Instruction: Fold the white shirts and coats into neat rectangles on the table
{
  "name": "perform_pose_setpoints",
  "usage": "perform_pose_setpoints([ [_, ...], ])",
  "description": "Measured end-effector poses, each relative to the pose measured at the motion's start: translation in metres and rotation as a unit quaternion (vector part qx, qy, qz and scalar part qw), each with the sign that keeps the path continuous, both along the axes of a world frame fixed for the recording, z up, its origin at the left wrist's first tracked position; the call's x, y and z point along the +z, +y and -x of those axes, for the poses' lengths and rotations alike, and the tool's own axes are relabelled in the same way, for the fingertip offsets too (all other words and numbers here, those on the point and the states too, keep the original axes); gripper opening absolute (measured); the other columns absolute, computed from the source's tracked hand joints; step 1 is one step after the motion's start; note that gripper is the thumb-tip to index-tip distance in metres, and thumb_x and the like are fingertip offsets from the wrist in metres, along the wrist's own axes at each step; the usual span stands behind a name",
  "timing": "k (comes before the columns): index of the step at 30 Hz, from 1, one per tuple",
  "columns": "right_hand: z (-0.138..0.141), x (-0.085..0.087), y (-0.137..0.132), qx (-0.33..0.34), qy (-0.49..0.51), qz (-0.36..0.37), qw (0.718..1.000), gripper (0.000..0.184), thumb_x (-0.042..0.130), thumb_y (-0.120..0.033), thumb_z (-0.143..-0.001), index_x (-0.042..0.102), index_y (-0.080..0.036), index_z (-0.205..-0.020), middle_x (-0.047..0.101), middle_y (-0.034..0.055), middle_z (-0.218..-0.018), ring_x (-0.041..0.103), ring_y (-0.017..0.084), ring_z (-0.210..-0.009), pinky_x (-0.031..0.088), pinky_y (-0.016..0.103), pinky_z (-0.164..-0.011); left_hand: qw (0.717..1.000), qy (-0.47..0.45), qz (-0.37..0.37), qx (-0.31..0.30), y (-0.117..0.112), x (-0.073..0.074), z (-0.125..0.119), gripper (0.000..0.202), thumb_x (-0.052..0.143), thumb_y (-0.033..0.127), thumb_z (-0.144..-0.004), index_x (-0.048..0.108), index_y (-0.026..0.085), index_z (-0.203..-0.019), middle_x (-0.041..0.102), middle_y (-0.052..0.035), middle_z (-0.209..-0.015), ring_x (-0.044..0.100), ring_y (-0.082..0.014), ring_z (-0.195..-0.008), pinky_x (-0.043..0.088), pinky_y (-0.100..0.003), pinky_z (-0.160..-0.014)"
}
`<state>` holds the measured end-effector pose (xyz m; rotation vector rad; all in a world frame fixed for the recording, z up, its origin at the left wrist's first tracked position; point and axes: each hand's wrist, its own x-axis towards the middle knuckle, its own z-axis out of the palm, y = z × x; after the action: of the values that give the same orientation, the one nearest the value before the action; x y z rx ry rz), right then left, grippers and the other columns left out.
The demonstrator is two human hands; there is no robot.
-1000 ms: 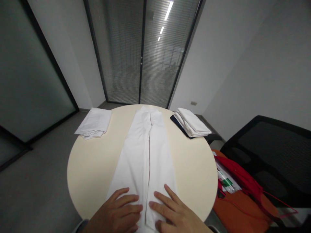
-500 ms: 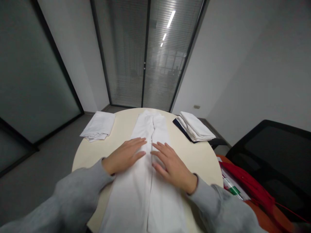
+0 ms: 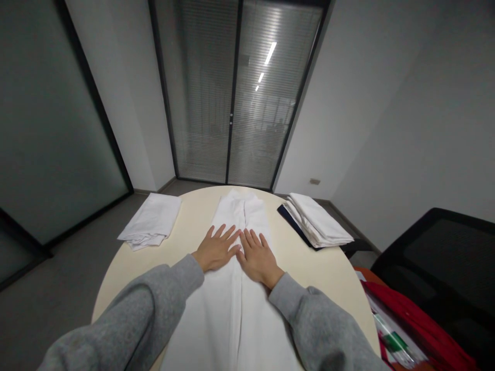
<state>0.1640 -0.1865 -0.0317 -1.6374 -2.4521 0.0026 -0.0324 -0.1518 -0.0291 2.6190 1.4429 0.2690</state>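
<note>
one long white cloth (image 3: 216,319), laid flat down the middle of a round cream table (image 3: 332,273), from near the far edge to the bottom of the view. along its centre, a thin lengthwise line, a little jagged toward the far end, with soft wrinkles to either side.

on the farther half in view, left hand (image 3: 215,251) open and palm down, fingers fanned wide over the left part of the cloth. just beside, right hand (image 3: 258,259) also open and palm down, fingers closer together and angled toward the far edge. thumbs and index fingers close to one another near the centre line; cannot tell whether touching. likewise cannot tell how firmly pressed down. at both wrists, grey sleeves (image 3: 147,309), stretched from the lower corners across the table.

at the far left edge of the table, a folded white cloth (image 3: 152,219), with loose layers at the near side. at the far right edge, a stack of folded white fabric (image 3: 315,219), partly over a dark navy piece (image 3: 296,226).

to the right of the table, a black mesh chair back (image 3: 444,268), with a red fabric item (image 3: 417,314) and clear packaging with a green patch (image 3: 394,340) before it. beyond the table, glass panels with blinds (image 3: 201,103) in dark frames.
</note>
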Motion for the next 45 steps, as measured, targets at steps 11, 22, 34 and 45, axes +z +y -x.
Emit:
perform_pose_setpoints([
  [11, 0.004, 0.01, -0.007, 0.011, 0.008, 0.046, 0.999, 0.067, 0.028, -0.04, -0.106, 0.027, -0.005, -0.163, 0.021, 0.0165, -0.17, 0.012, 0.03, -0.16, 0.003, 0.054, -0.128, 0.999, 0.008, 0.036, -0.002, -0.001, 0.01, -0.006, 0.075, 0.027, 0.071, -0.101, 0.033, 0.031, -0.163, 0.025, -0.0045, -0.171, 0.017, -0.0437, -0.157, 0.009, -0.071, -0.122],
  [22, -0.051, 0.043, 0.148, -0.149, 0.19, 0.001, 0.97, 0.049, 0.04, -0.027, -0.098, 0.056, -0.014, -0.142, 0.066, 0.0129, -0.139, 0.063, 0.022, -0.126, 0.044, 0.032, -0.107, 0.958, -0.23, -0.042, 0.167, 0.158, 0.02, 0.0, 0.041, 0.044, 0.035, -0.102, 0.06, 0.021, -0.137, 0.063, -0.0131, -0.142, 0.054, -0.0299, -0.132, 0.041, -0.046, -0.109],
  [34, -0.075, 0.001, 0.3, -0.246, 0.15, 0.026, 0.957, 0.042, 0.053, -0.044, -0.089, 0.076, -0.021, -0.116, 0.072, 0.0161, -0.124, 0.06, 0.039, -0.122, 0.04, 0.056, -0.103, 0.948, -0.262, 0.061, 0.172, 0.302, -0.009, 0.007, 0.033, 0.07, 0.044, -0.078, 0.076, 0.024, -0.104, 0.078, -0.0041, -0.101, 0.068, -0.0285, -0.101, 0.048, -0.037, -0.09],
  [45, -0.085, -0.002, 0.311, -0.17, 0.155, 0.041, 0.972, 0.022, 0.058, -0.027, -0.081, 0.068, -0.023, -0.1, 0.075, 0.0003, -0.097, 0.062, 0.022, -0.091, 0.041, 0.034, -0.086, 0.93, -0.328, 0.157, 0.06, 0.318, -0.016, 0.015, 0.028, 0.07, 0.031, -0.062, 0.069, 0.018, -0.086, 0.069, 0.0004, -0.079, 0.062, -0.0181, -0.073, 0.045, -0.026, -0.062],
])
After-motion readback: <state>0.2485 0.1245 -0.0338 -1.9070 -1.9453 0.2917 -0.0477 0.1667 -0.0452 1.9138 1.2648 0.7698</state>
